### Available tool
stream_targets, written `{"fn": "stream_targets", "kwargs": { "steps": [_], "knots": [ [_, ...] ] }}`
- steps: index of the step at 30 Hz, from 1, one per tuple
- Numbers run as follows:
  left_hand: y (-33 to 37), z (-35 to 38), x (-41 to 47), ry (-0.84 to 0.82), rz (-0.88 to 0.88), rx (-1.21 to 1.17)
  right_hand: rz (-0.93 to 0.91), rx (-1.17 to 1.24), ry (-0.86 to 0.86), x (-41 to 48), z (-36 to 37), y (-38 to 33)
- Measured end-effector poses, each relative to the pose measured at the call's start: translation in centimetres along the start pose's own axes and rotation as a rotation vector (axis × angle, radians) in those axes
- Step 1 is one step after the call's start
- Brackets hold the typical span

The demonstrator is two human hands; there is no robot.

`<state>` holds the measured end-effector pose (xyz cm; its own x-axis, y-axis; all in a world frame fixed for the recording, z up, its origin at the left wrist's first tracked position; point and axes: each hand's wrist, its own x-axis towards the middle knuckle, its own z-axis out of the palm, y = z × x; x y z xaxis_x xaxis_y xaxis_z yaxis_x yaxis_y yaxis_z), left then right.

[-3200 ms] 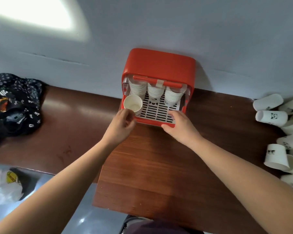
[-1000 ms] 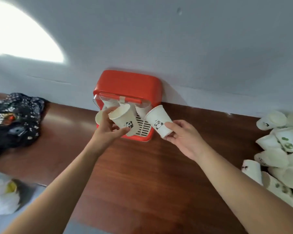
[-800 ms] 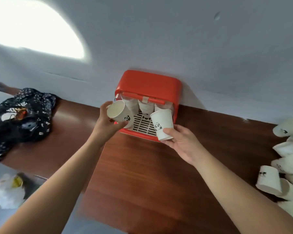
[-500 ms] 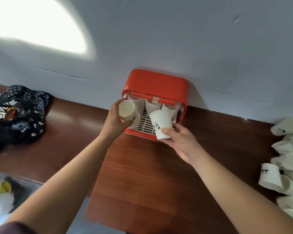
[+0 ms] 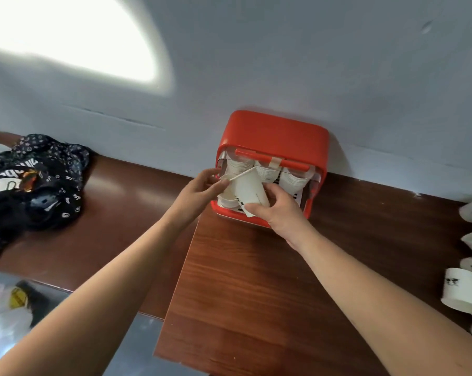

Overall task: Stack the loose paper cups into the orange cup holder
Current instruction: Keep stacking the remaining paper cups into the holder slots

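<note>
- Two cups now meet at the left side of the holder [image 5: 274, 137]; half a second ago we see them apart, one per hand.
- Right hand [image 5: 277, 213] grips the right cup [image 5: 249, 189] near its base, thumb and fingers curled round it.
- That cup has swung left from in front of the middle column. It now tilts, mouth up and to the left, across the left column.
- Left hand [image 5: 198, 192] has its fingers curled at the rim of the left cup [image 5: 226, 199] and seems to pinch it.
- Left cup is mostly hidden behind the right cup, so we cannot tell the exact grip.
- Left cup sits low in front of the left column, as before, under the left one of three stacks [image 5: 267, 172].
- Holder stays put against the wall on the table [image 5: 256, 294].
- We judge the two cups are being nested together or fed one after the other onto the left stack. We cannot tell if they are nested yet.
- Loose cups [image 5: 460, 291] lie at the table's right edge, well apart from the holder, so we judge plenty of the task is left.
- Risk as we see it: thin paper rims can crumple if the tilted cup is pushed in off-axis.
</note>
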<state>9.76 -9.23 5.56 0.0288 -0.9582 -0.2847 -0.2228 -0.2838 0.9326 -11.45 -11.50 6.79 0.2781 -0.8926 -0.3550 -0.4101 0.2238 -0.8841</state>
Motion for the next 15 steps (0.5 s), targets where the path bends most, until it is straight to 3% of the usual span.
{"fn": "stream_targets", "kwargs": {
  "steps": [2,7,15],
  "knots": [
    [0.7,-0.3,0.2,-0.098,-0.018,-0.071,-0.040,-0.025,-0.032,0.9,0.7,-0.9],
    [1.3,-0.8,1.3,0.038,0.070,-0.102,-0.151,-0.073,-0.018,2.5,1.6,-2.7],
    [-1.9,-1.0,3.1,0.036,0.249,0.410,-0.139,-0.090,-0.001,4.1,2.6,-1.1]
  ]
}}
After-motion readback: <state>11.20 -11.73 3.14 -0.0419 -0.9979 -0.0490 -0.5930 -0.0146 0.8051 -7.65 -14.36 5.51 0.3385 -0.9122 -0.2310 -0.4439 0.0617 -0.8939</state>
